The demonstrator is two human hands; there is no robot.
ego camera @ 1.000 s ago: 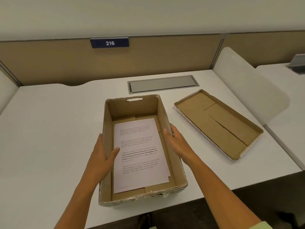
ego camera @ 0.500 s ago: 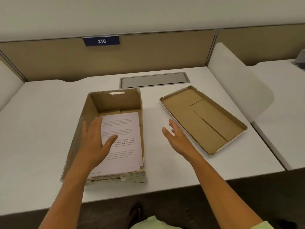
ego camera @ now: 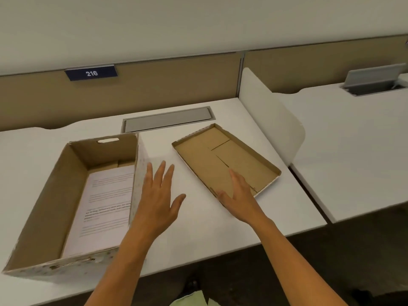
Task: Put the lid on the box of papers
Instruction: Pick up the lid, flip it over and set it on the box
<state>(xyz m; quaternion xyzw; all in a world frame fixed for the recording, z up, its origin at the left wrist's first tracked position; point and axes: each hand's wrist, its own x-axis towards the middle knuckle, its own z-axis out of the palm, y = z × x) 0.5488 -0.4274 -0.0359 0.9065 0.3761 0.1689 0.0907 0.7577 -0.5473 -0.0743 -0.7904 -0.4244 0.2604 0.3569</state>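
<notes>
Lid (ego camera: 223, 160) upturned beside box (ego camera: 44, 217), near corner hidden under right hand (ego camera: 239, 195)

open cardboard box (ego camera: 72, 195) on white tabletop (ego camera: 198, 228), left side, printed papers (ego camera: 106, 206) lying flat inside. lid (ego camera: 225, 160) upside down on tabletop to the right of box, apart from it. left hand (ego camera: 157, 199) spread flat, fingers apart, in front of box's right wall, holding nothing. right hand (ego camera: 239, 195) open over lid's near corner, contact unclear. sign "216" (ego camera: 91, 73) on back partition, grey cable flap (ego camera: 167, 119) behind box.
</notes>
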